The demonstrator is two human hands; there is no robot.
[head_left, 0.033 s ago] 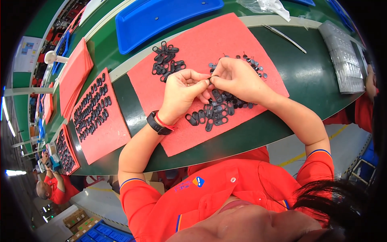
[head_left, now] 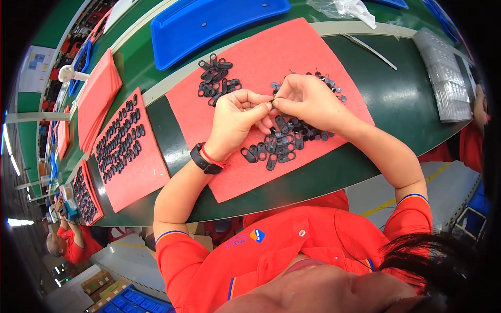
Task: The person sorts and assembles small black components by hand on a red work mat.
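Note:
My left hand (head_left: 238, 120) and my right hand (head_left: 309, 104) meet fingertip to fingertip above a pink foam sheet (head_left: 229, 182). Between their pinched thumbs and forefingers is a small black part (head_left: 272, 103), mostly covered, so its shape is unclear. Below the hands lies a loose pile of black oval plastic pieces (head_left: 271, 147), each with a hole at one end. Small round dark discs (head_left: 330, 83), some with thin stems, are scattered beside and partly behind my right hand. Another heap of black oval pieces (head_left: 213, 75) rests farther back, left of centre.
To the left, black pieces stand in rows on a second pink sheet (head_left: 151, 175), near stacked pink sheets (head_left: 99, 96). A blue tray (head_left: 177, 39) lies at the back. Tweezers (head_left: 370, 49) and clear plastic trays (head_left: 441, 78) are at right. Other people sit at both sides.

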